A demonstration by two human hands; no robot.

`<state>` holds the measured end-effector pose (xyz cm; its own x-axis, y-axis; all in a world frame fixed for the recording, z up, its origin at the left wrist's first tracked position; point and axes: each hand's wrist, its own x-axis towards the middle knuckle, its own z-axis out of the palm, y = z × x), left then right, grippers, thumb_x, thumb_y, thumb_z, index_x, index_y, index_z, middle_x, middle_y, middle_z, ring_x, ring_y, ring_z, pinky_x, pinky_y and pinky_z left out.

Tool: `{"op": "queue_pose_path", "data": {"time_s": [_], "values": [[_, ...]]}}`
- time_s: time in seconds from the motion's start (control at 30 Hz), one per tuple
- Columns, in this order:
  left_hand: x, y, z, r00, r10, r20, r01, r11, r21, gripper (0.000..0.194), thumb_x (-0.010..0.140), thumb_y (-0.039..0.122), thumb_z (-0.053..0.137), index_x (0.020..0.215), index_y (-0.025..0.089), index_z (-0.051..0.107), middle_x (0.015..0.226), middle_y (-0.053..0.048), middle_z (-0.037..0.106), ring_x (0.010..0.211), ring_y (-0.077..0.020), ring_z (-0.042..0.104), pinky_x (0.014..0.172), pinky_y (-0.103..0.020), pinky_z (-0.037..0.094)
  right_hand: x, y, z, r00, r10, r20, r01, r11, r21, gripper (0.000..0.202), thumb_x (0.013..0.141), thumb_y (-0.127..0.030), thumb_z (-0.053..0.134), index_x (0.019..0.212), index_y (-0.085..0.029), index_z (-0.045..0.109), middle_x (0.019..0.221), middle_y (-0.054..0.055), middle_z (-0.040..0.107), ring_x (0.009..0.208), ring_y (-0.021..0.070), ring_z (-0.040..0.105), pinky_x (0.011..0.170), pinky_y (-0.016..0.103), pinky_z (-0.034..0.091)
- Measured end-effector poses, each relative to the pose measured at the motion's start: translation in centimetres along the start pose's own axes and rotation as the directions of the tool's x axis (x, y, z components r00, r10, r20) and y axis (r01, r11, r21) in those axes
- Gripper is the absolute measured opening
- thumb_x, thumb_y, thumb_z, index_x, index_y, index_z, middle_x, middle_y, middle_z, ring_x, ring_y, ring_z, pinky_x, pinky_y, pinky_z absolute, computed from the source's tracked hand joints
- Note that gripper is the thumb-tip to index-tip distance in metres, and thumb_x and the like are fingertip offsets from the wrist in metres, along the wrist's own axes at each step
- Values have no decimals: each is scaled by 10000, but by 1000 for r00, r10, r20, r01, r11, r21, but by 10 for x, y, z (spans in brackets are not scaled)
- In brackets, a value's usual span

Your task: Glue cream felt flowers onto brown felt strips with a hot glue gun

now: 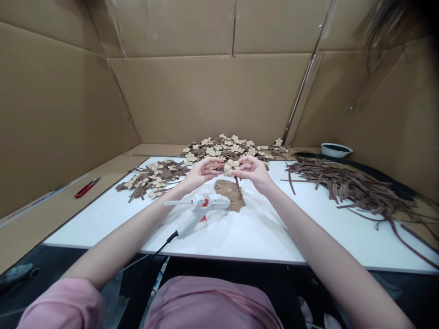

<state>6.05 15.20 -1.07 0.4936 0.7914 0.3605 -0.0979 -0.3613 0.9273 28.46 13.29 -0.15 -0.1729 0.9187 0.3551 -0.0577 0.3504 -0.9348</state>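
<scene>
A cream flower cutout point(231, 167) with a brown strip point(237, 184) hanging below it is held up over the middle of the table. My right hand point(254, 172) pinches it from the right, thumb and fingers closed at its edge. From the other side, my left hand point(206, 171) has its fingertips closed on the flower's left edge. Below the hands lies a ragged brown piece of cardboard point(231, 196) with whitish marks. A white glue gun point(199, 208) with a glue stick out of its back stands in front, its nozzle over the cardboard.
A big heap of cream and brown flowers point(235, 146) lies at the back. Flowers with strips point(157, 176) are piled left, loose brown strips point(343, 180) right. A white bowl point(336, 150) and a red-handled cutter point(87, 188) sit farther out. Cardboard walls point(206, 96) enclose the table.
</scene>
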Motion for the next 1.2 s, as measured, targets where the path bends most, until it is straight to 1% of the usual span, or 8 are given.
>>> {"op": "queue_pose_path", "data": {"time_s": [0.1,0.2,0.37,0.5,0.63,0.9,1.1,1.2], "values": [[0,3,0,999,32,-8,-32,999,-11,535,707,146,736,1212,183,564,1397,-146,519,1131,-259,634,960,-376,516,0,0,-1,1000,-4,-6,4,1000,-8,511,504,-403,887,840,-212,552,636,-14,684,636,187,676,646,313,515],[0,3,-2,997,70,-42,-71,997,-30,559,677,138,757,1201,178,565,1408,-143,508,1181,-283,604,983,-396,507,1,-1,-1,1000,-5,-13,5,1000,-7,504,505,-388,890,838,-210,556,634,-12,687,641,189,680,640,306,510],[1,5,-2,991,68,-114,-68,998,7,582,647,164,804,1177,181,563,1389,-140,521,1050,-257,671,890,-360,549,1,-1,-1,1000,6,-13,-6,1000,16,505,495,-364,895,836,-207,557,624,-18,684,631,176,673,642,297,505],[-1,8,2,987,68,-149,-54,994,98,470,726,273,776,1147,178,590,1320,-131,574,942,-214,693,798,-305,556,0,-2,-1,1000,22,-12,-22,999,24,511,494,-380,892,838,-208,555,642,-12,693,633,183,677,647,308,512],[-1,9,4,981,115,-156,-81,974,214,332,811,352,698,1074,158,642,1170,-122,651,956,-202,659,745,-260,534,1,-2,0,999,32,-23,-32,999,13,524,475,-386,897,831,-207,556,643,-13,691,628,184,676,631,306,511],[1,21,-5,959,231,-165,-193,957,217,318,830,376,675,1061,159,648,1098,-109,670,1031,-211,631,848,-302,521,1,-1,-2,999,23,-30,-24,1000,-10,526,479,-402,892,837,-209,558,644,-12,692,627,184,678,620,305,511],[-3,43,-13,936,304,-175,-204,877,435,256,842,327,662,1037,161,680,1029,-97,697,952,-197,661,880,-305,510,0,-2,-1,1000,1,-11,-1,1000,27,509,495,-389,892,823,-210,546,640,-12,689,664,201,697,645,311,519],[-4,50,-16,921,369,-121,-264,823,503,230,855,267,624,1051,163,684,1090,-103,682,1009,-209,653,926,-335,511,0,-3,-1,1000,-2,-4,2,999,35,507,499,-387,892,821,-211,543,639,-9,690,670,209,702,639,312,517]]}}
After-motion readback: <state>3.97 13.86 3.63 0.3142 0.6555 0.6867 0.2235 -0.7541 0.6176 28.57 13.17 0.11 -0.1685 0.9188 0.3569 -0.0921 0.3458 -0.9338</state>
